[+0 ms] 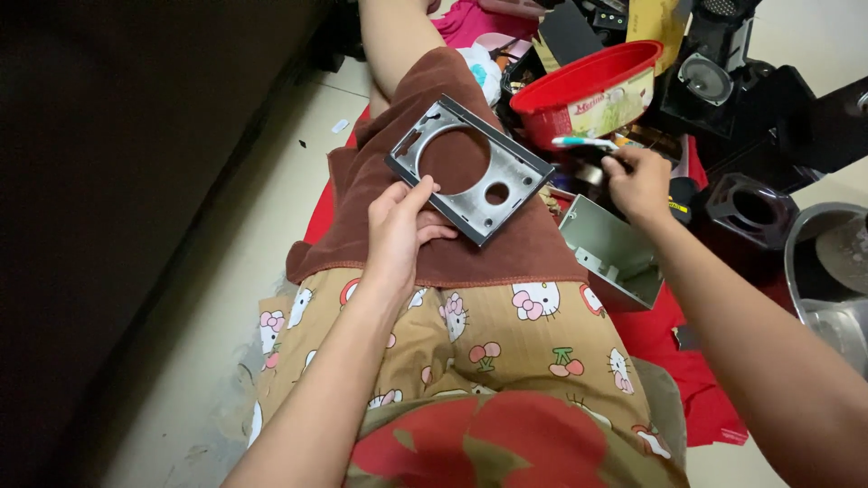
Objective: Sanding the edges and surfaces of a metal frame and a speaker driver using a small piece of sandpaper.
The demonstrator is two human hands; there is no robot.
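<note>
- My left hand sits at the centre of the frame, thumb over the near edge of the grey metal plate and fingers curled underneath, so it is closed on that one edge.
- The plate lies tilted on the brown towel across my thigh, just above centre, its far corner pointing toward the upper middle.
- I judge the plate to be stiff and fairly light: thin sheet with a raised rim, one large round cut-out, a smaller hole and a few screw holes. It should not flex, but the bare metal looks smooth and could slide out of a pinch.
- The solid border is the place to grip, as I do now; the cut-out rims may be sharp, though I cannot tell from here.
- My right hand, right of centre, is closed around a toothbrush with a pale handle and blue tip, held over the clutter.
- Just below that hand stands an open grey metal box, touching the towel's right edge.
- The red tub and black speaker parts crowd the upper right, so room there is tight.
- The pale floor along the left of my leg offers more open space; the far left is dark.
</note>
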